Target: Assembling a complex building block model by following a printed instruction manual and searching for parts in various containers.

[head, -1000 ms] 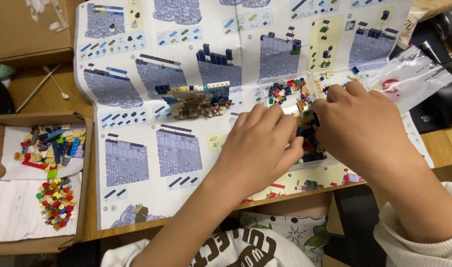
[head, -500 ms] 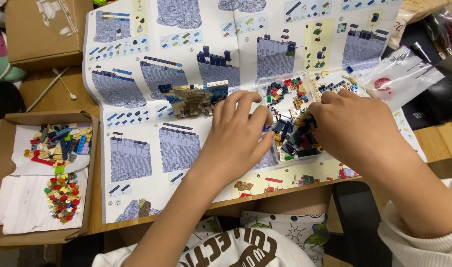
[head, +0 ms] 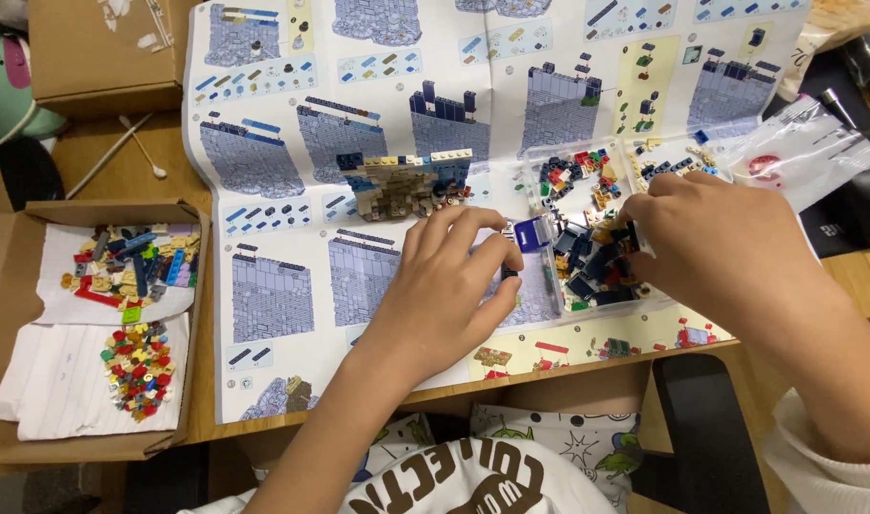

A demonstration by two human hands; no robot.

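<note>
Wooden table (head: 111, 157): brown top, near edge visible along the bottom.

Directly on it:
- large folded-out instruction sheet (head: 282, 286), covers the middle and far part of the top, near edge close to the table's near edge
- open cardboard box (head: 6, 286) at left, holds white paper with small coloured bricks
- closed cardboard box (head: 97, 57) at far left
- two cotton swabs (head: 120, 148) crossed on bare wood between the two boxes
- clear plastic bag (head: 797, 157) at far right, partly over the sheet's right edge
- green rounded object (head: 6, 86) at far left edge, only partly in frame

On the sheet: partly built brick model (head: 406, 186) and clear tray of loose bricks (head: 587, 228)
</note>
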